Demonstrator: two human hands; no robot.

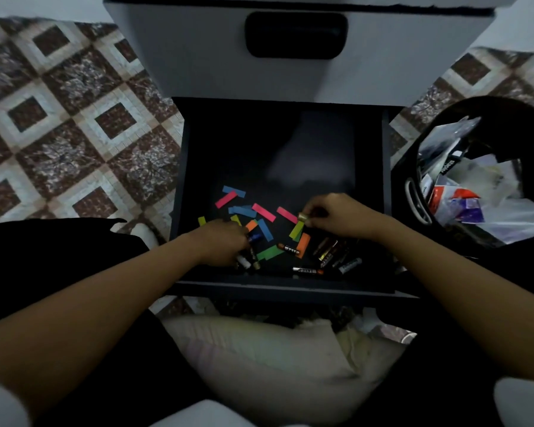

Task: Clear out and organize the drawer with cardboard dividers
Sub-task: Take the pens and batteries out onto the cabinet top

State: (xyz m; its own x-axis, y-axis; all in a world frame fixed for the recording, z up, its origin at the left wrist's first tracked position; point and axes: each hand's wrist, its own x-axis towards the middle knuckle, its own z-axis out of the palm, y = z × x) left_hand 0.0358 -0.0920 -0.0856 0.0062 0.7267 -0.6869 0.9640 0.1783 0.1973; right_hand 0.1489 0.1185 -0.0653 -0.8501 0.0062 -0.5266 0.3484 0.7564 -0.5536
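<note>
The drawer [284,140] stands open in the middle of the frame, and its dark bottom is bare in the upper half. All that remains lies in the lower half: coloured paper strips [261,211] scattered in the centre, and loose batteries [327,252] near the front wall at lower right. I see no cardboard dividers in it yet.

My left hand [221,243] is at the lower left of the drawer, fingers curled around a bundle of batteries [244,261]; a blue one sticks out by the fingertips. My right hand [339,215], to the right of centre, pinches a gold-capped battery [303,216] between thumb and fingers, just above a green strip.

I judge the batteries to be small, stiff, rather dense and smooth, so they will roll or slip from a full hand. It is better to take each one across its middle and not to gather too many. The strips look very light and flat, and they will be hard to lift from the bottom. I would pinch an edge, or slide them together first.

A black bag [444,118] with packaging waste stands open at the right edge.
</note>
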